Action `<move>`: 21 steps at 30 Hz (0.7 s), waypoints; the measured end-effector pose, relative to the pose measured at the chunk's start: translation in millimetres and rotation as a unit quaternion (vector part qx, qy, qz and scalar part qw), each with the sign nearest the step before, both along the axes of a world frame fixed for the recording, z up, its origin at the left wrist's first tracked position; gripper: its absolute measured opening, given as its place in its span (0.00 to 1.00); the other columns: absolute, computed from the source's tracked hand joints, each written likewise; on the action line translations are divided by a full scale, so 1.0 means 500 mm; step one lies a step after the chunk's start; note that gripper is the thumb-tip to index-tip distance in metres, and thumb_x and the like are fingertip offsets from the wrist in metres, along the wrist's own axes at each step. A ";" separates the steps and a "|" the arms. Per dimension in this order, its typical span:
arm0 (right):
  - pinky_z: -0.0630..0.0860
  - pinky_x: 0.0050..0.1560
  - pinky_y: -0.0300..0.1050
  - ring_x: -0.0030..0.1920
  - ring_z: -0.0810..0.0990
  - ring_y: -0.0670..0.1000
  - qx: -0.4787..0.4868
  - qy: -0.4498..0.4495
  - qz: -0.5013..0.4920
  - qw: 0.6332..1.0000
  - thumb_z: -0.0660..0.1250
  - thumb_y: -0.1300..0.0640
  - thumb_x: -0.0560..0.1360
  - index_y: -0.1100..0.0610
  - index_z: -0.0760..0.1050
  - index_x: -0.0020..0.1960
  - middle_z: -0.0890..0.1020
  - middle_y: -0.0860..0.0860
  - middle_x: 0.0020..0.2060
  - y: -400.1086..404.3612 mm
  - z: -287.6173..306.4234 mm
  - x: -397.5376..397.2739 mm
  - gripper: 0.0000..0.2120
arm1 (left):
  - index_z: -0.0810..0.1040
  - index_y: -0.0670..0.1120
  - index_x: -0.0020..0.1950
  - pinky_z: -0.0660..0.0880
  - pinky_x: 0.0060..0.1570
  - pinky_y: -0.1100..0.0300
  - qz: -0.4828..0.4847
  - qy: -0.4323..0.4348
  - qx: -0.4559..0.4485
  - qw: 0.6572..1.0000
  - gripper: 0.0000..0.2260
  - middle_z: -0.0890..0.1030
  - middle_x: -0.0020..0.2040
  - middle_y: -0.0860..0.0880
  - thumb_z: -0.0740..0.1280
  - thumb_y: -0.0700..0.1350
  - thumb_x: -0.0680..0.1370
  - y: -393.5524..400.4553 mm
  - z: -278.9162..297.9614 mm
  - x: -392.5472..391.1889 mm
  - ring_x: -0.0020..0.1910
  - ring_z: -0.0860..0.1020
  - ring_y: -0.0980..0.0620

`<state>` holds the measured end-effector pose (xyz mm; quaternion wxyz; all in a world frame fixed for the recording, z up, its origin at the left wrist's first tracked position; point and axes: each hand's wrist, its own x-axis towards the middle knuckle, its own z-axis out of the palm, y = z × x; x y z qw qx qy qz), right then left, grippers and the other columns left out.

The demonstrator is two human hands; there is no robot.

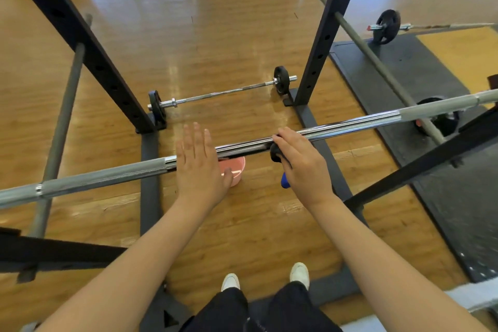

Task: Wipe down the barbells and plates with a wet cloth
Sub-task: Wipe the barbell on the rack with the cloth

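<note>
Chrome barbell racked across black squat rack, dark cloth pressed on bar's middle by right hand, fingers curled over it. Left hand laid flat on bar, fingers straight, close together. Pink bucket seen on wooden floor beneath; small plated barbell lying beyond.

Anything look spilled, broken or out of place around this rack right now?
Nothing stands out. The pink plastic bucket stands upright on the wooden floor with no puddle visible, and the long chrome barbell lies across the rack, tilted only as the wide lens shows it.
</note>
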<state>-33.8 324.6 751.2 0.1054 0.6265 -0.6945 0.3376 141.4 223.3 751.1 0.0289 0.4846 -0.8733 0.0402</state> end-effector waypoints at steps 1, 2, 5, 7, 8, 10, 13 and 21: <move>0.77 0.57 0.57 0.59 0.78 0.60 0.000 0.003 0.004 1.000 0.70 0.72 0.69 0.67 0.77 0.59 0.80 0.61 0.57 0.000 0.000 -0.012 0.18 | 0.44 0.36 0.76 0.36 0.71 0.47 0.009 0.001 0.008 1.000 0.41 0.44 0.77 0.37 0.62 0.57 0.77 0.012 0.004 -0.010 0.76 0.40 0.39; 0.77 0.57 0.57 0.59 0.78 0.60 -0.002 0.004 0.006 1.000 0.71 0.73 0.68 0.67 0.77 0.59 0.80 0.61 0.57 0.000 0.001 -0.024 0.19 | 0.42 0.37 0.76 0.35 0.71 0.47 0.007 -0.002 0.011 1.000 0.40 0.42 0.77 0.37 0.60 0.57 0.77 0.027 0.007 -0.025 0.76 0.39 0.39; 0.76 0.58 0.57 0.59 0.78 0.60 -0.001 0.001 0.021 1.000 0.73 0.74 0.67 0.67 0.77 0.59 0.79 0.61 0.57 0.015 0.003 -0.069 0.21 | 0.49 0.35 0.76 0.42 0.71 0.46 -0.018 -0.006 -0.006 1.000 0.41 0.51 0.76 0.35 0.65 0.55 0.75 0.087 0.025 -0.091 0.76 0.48 0.38; 0.75 0.59 0.56 0.59 0.78 0.60 -0.004 0.003 0.031 0.999 0.73 0.74 0.67 0.67 0.77 0.59 0.79 0.61 0.57 0.038 0.005 -0.117 0.21 | 0.48 0.36 0.77 0.41 0.72 0.47 -0.032 0.013 0.003 0.999 0.39 0.49 0.77 0.37 0.64 0.54 0.76 0.120 0.028 -0.154 0.76 0.46 0.39; 0.75 0.60 0.55 0.59 0.78 0.60 -0.001 0.001 0.032 0.999 0.73 0.74 0.67 0.67 0.77 0.59 0.80 0.61 0.57 0.052 0.006 -0.149 0.21 | 0.46 0.37 0.77 0.40 0.72 0.48 -0.031 0.022 0.021 0.999 0.39 0.47 0.77 0.37 0.62 0.54 0.77 0.138 0.030 -0.189 0.76 0.45 0.40; 0.74 0.61 0.53 0.59 0.78 0.59 0.007 -0.002 0.019 1.000 0.73 0.73 0.66 0.66 0.77 0.59 0.80 0.61 0.57 0.091 0.009 -0.220 0.21 | 0.46 0.37 0.77 0.41 0.73 0.48 -0.025 0.039 0.027 0.999 0.38 0.46 0.77 0.37 0.61 0.54 0.77 0.168 0.032 -0.261 0.76 0.45 0.40; 0.73 0.61 0.53 0.58 0.79 0.59 0.019 -0.003 -0.001 1.000 0.74 0.72 0.66 0.66 0.78 0.59 0.80 0.60 0.57 0.140 0.013 -0.329 0.21 | 0.37 0.39 0.76 0.36 0.72 0.49 -0.038 0.025 0.041 0.998 0.37 0.37 0.77 0.39 0.56 0.55 0.80 0.204 0.033 -0.368 0.76 0.37 0.41; 0.72 0.62 0.50 0.58 0.79 0.58 0.011 -0.032 -0.021 0.999 0.72 0.71 0.68 0.66 0.77 0.59 0.80 0.60 0.57 0.210 0.017 -0.483 0.19 | 0.36 0.38 0.76 0.37 0.72 0.49 -0.044 -0.015 0.051 0.998 0.37 0.37 0.76 0.39 0.55 0.56 0.80 0.256 0.026 -0.523 0.75 0.36 0.42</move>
